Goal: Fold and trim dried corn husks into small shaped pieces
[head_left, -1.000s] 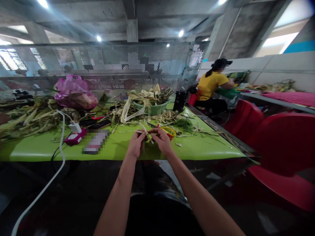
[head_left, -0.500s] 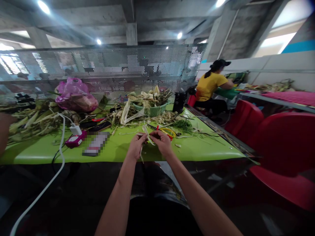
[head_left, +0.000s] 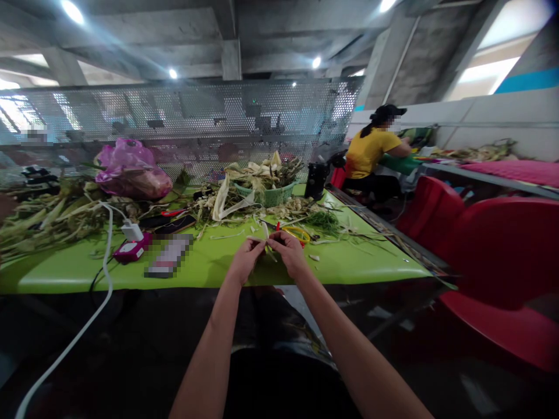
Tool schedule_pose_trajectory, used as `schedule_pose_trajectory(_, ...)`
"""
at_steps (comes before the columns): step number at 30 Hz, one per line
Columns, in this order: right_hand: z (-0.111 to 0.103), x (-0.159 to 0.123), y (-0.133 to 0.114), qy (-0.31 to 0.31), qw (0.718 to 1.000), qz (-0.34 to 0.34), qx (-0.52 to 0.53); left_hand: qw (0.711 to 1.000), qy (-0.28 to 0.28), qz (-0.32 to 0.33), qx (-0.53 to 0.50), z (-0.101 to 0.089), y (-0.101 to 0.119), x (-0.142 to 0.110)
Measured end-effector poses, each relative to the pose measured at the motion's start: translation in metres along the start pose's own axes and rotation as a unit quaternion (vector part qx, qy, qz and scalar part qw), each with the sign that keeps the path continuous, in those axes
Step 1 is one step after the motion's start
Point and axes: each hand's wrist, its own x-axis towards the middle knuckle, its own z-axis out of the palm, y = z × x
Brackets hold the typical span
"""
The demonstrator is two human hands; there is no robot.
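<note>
Over the front edge of the green table (head_left: 349, 265), my two hands meet at the fingertips around a pale strip of dried husk (head_left: 265, 231). My left hand (head_left: 245, 259) pinches it between thumb and fingers. From the other side my right hand (head_left: 287, 251) pinches the same strip, whose ends stick out above and below the fingers. Just behind my right hand lie scissors with yellow and red handles (head_left: 297, 234), partly covered by it. Small husk scraps (head_left: 314, 257) lie to the right of that hand.
A green basket (head_left: 279, 196) piled with dried husks stands at the back, near a black cylinder (head_left: 315, 180). Leftward are a purple bag (head_left: 131, 169), a phone (head_left: 169, 256), a purple power socket (head_left: 131, 249) and a white cable (head_left: 109, 273). Red chairs (head_left: 502, 250) and a person in yellow (head_left: 371, 151) are at right.
My fingertips have come closer together on the strip, and my left hand has shifted slightly right. The strip now stands more upright; the end hanging below my left hand no longer shows.
</note>
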Motion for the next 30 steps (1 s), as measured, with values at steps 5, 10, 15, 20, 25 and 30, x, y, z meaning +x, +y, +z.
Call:
schedule_pose_trajectory(5,0.000,0.000,0.003,0.000,1.000,0.011,0.026,0.998,-0.060,0.019,-0.022,0.001,0.003,0.000)
schedule_pose_trajectory(10,-0.002,0.000,-0.002,0.009,0.999,0.007,0.042,0.998,-0.051,-0.006,0.023,-0.001,0.005,0.000)
schedule_pose_trajectory(15,-0.001,0.000,-0.005,0.022,0.999,-0.003,0.041,0.998,-0.057,-0.016,0.033,-0.001,0.007,-0.001)
schedule_pose_trajectory(20,-0.001,-0.003,-0.005,0.029,0.999,-0.018,0.031,0.999,-0.020,-0.005,-0.025,0.001,0.001,0.001)
schedule_pose_trajectory(25,-0.002,-0.004,-0.006,0.050,0.995,-0.067,-0.047,0.999,0.011,-0.008,-0.050,0.002,0.004,0.000)
schedule_pose_trajectory(30,0.002,-0.004,-0.009,0.000,0.995,-0.067,-0.080,0.998,-0.010,0.001,-0.065,0.003,0.012,-0.004)
